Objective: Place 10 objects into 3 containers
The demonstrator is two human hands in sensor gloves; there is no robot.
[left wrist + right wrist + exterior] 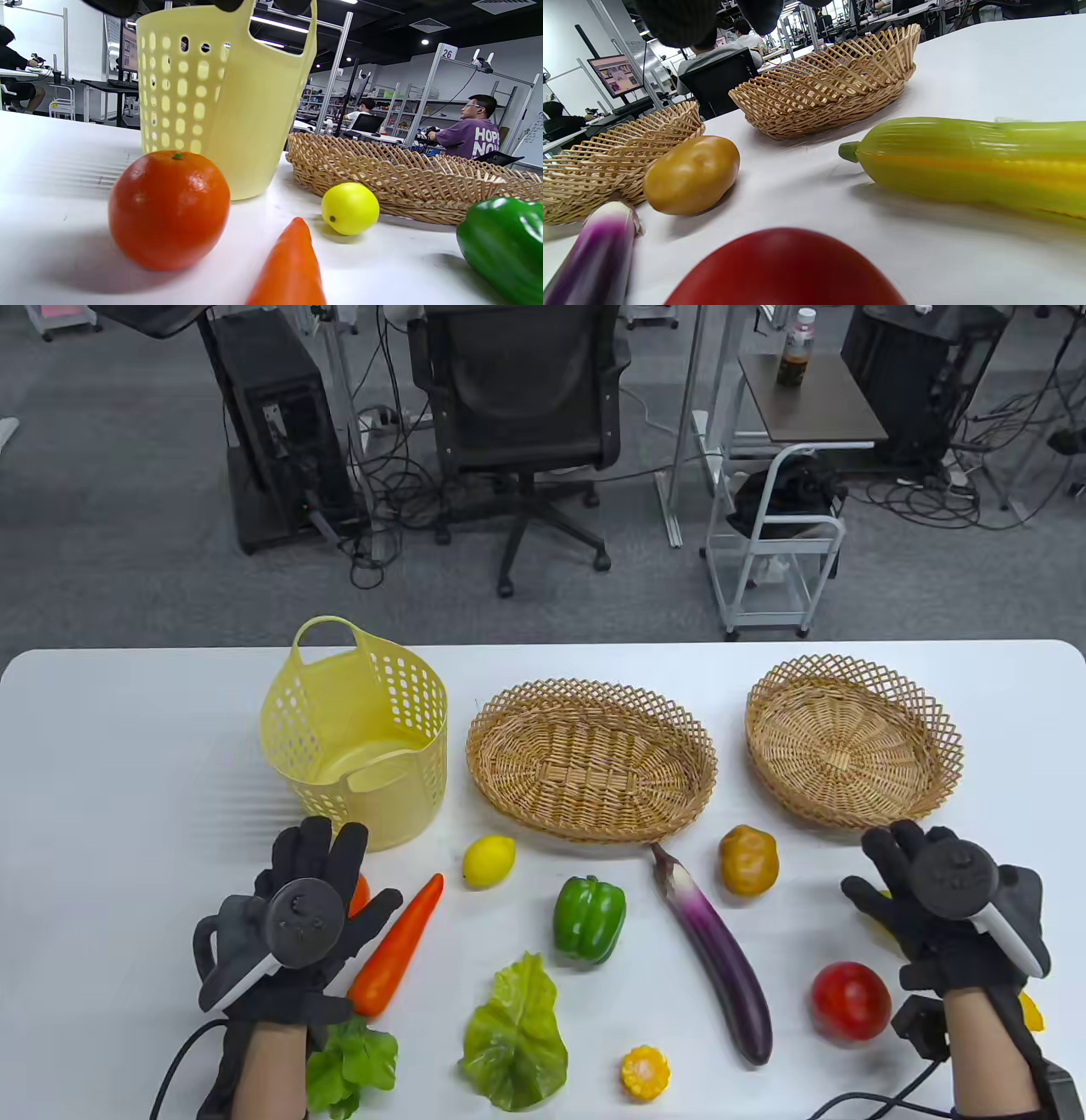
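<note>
Black-gloved left hand (293,912) hovers spread over orange (169,209), right hand (950,899) spread above banana (971,163); neither grasps anything.

A yellow perforated plastic basket (356,729) stands upright at the table's far left, an oval wicker basket (591,757) beside it and a round wicker basket (853,738) to the right, all three holding nothing. In front lie an orange (169,208), carrot (397,943), lemon (489,860), green pepper (589,918), eggplant (714,952), potato (748,860), tomato (850,1000) and yellow-green squash (975,163); nearest the front edge sit two lettuce leaves (516,1037) and a corn piece (645,1072).
</note>
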